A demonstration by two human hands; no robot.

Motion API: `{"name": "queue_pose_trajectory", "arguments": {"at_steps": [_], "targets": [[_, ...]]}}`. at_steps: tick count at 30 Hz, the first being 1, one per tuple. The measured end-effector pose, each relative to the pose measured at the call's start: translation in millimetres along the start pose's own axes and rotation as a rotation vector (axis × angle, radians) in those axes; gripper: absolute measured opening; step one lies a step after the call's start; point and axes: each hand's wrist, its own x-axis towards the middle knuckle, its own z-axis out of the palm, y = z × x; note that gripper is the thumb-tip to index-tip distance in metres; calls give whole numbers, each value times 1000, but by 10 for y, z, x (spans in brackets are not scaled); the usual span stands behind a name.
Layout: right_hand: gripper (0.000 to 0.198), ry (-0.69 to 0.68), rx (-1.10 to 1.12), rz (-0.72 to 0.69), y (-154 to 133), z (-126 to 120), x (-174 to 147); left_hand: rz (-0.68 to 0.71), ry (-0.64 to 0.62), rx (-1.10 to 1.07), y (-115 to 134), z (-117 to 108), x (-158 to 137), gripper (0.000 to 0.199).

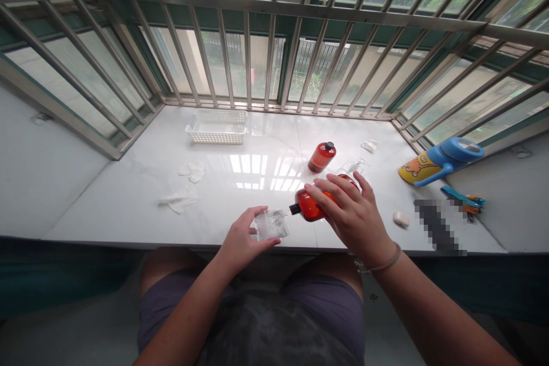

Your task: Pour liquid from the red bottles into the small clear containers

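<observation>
My left hand [244, 237] grips a small clear square-sided bottle [271, 225] near the counter's front edge, fingers and thumb on its sides. In my right hand [354, 209] is a reddish-amber bottle [309, 204], tipped nearly on its side. Its dark threaded neck points left, just beside the top of the clear bottle; no cap shows on it. Whether liquid is flowing between the two, I cannot tell. Behind my right hand stands a second amber bottle [322, 157] with a black cap. A clear object [357, 166] lies partly hidden behind my fingers.
A white perforated basket [218, 127] sits by the window bars. Crumpled white tissues [179, 200] lie at left, another [369, 146] at back right. On the right are a blue-and-yellow flask [437, 161], a white earphone-type case [401, 219], a blurred dark object and keys [465, 201].
</observation>
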Motion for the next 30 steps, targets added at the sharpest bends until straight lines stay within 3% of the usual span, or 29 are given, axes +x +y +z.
{"name": "queue_pose_trajectory", "arguments": {"at_steps": [30], "targets": [[59,-1,-14,-16,6,-36,38,0,11,5,44,-15,18,72]]}}
